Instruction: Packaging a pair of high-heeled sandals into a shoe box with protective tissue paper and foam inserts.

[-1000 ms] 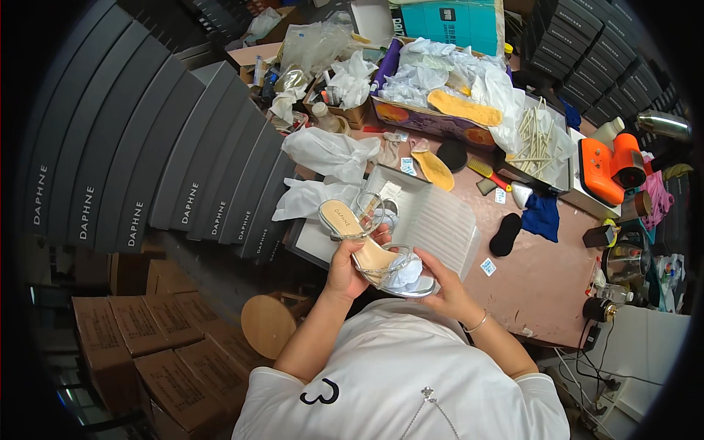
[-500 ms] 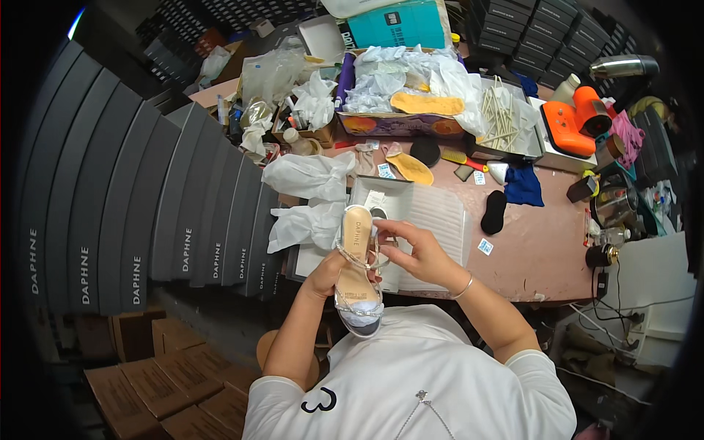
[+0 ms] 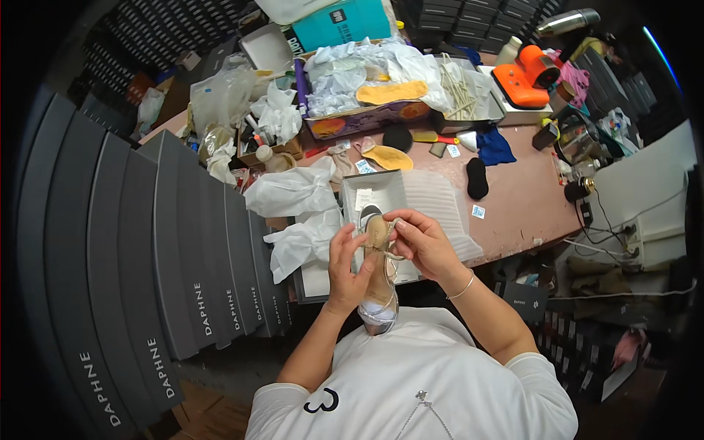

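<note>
The sandal (image 3: 378,284) is held up in front of the person's white shirt (image 3: 414,381), over the near edge of the counter (image 3: 517,213), its toe pointing down toward the shirt and its heel end away. White stuffing (image 3: 376,312) fills the toe. The right hand (image 3: 433,251) has its thumb and forefinger pinched together on the silver strap (image 3: 389,254) near the heel end. The left hand (image 3: 345,275) is at the other side, its fingers partly spread and the thumb against the sandal; how firmly they grip, I cannot tell.

Just beyond, an open shoebox (image 3: 389,189) lies on the counter, with ribbed white wrap (image 3: 434,205) spread to its right and crumpled tissue (image 3: 293,187) to its left. Farther back are a yellow insole (image 3: 389,157), a round black pad (image 3: 397,138), a brush (image 3: 425,136) and a blue cloth (image 3: 496,147); a longer black pad (image 3: 477,178) lies nearer. Behind stand a carton (image 3: 330,126) heaped with white paper, a box of sticks (image 3: 460,95) and an orange device (image 3: 522,82). Grey boxes (image 3: 121,213) are stacked at left.
</note>
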{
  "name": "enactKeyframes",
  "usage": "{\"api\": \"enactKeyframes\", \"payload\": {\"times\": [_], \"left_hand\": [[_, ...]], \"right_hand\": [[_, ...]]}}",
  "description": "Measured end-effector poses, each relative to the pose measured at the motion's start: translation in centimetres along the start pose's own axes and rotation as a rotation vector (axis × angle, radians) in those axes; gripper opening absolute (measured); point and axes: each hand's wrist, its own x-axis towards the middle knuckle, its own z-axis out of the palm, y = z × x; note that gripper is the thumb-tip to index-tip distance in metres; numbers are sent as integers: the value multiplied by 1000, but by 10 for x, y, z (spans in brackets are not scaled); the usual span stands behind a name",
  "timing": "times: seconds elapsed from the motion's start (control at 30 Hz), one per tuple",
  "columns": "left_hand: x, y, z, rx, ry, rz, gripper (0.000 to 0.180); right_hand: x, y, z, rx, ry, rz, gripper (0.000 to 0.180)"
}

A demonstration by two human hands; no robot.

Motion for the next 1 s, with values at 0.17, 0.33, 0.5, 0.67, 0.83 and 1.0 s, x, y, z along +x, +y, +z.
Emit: {"api": "enactKeyframes", "payload": {"times": [0.17, 0.33, 0.5, 0.67, 0.83, 1.0], "left_hand": [[4, 14, -8, -227, -318, -49, 23], [24, 24, -22, -355, -535, -82, 20], [38, 22, -40, -271, -855, -230, 15], [20, 6, -48, -184, -896, 36, 14], [8, -14, -45, -50, -756, -81, 21], [-21, -35, -15, -831, -507, -549, 47]], "right_hand": [[-25, 12, -3, 6, 47, -51, 26], [-54, -2, 10, -1004, -103, -275, 50], [-72, -1, 22, -1241, -123, -164, 26], [-80, 6, 5, -1014, -207, -31, 17], [-76, 19, -24, -453, -203, 199, 15], [-56, 17, -25, 171, -19, 198, 18]]}}
